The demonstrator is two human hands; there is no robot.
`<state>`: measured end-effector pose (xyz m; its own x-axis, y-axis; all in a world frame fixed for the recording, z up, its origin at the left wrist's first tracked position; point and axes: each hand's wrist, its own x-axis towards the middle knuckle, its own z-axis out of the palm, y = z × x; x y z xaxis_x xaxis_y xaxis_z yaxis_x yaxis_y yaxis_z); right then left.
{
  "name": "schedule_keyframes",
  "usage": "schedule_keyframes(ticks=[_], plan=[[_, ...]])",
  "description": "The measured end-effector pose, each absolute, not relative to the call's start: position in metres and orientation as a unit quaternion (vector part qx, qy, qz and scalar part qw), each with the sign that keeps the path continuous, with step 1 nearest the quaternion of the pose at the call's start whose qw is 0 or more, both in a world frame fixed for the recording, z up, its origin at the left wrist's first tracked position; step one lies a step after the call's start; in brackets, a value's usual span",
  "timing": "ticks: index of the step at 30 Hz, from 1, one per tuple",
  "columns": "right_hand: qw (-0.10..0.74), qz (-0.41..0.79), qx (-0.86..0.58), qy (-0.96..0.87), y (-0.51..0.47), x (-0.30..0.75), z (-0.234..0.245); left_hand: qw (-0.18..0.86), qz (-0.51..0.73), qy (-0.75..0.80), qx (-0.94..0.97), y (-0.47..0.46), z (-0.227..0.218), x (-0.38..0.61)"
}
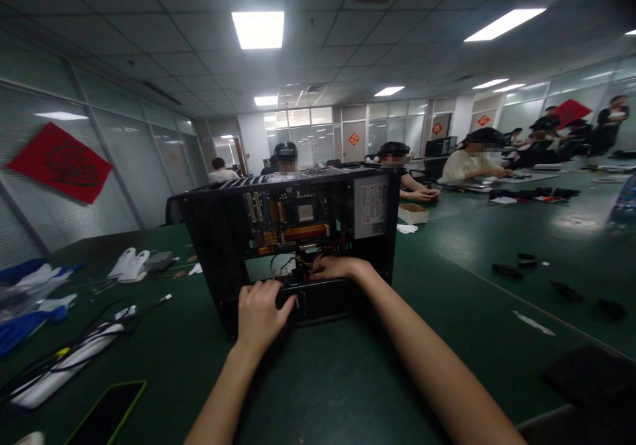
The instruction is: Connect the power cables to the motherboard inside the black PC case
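An open black computer case (209, 253) stands on the green table in front of me. Inside it I see a motherboard (318, 197) and, at upper right, a labelled power supply (370, 208). Loose cables (301, 261) hang in the lower opening. My left hand (261, 309) is closed over the near lower frame of the case, fingers on top and thumb in front. Over the same edge my right hand (340, 268) reaches in among the cables. Its fingers are curled, with the tips partly hidden; what they pinch cannot be made out.
At left lie a white power strip (74, 362) with black cords, a phone (106, 412) with a green edge, and plastic bags (34, 296). A small box (413, 214) sits behind the case at right. Several dark pieces (566, 291) lie far right. Other people sit beyond.
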<state>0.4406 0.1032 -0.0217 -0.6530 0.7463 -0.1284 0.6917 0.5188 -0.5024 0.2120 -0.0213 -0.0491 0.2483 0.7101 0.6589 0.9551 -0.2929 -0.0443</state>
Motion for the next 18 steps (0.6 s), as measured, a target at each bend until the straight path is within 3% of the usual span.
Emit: schedule_keyframes(ticks=[11, 18], plan=[[0.068, 0.249, -0.452, -0.854, 0.092, 0.441, -0.016, 0.239, -0.274, -0.54, -0.759, -0.02, -0.049, 0.213], [0.159, 0.164, -0.464, -0.856, 0.075, 0.436, -0.007, 0.259, -0.297, -0.521, -0.757, -0.019, -0.053, 0.212]])
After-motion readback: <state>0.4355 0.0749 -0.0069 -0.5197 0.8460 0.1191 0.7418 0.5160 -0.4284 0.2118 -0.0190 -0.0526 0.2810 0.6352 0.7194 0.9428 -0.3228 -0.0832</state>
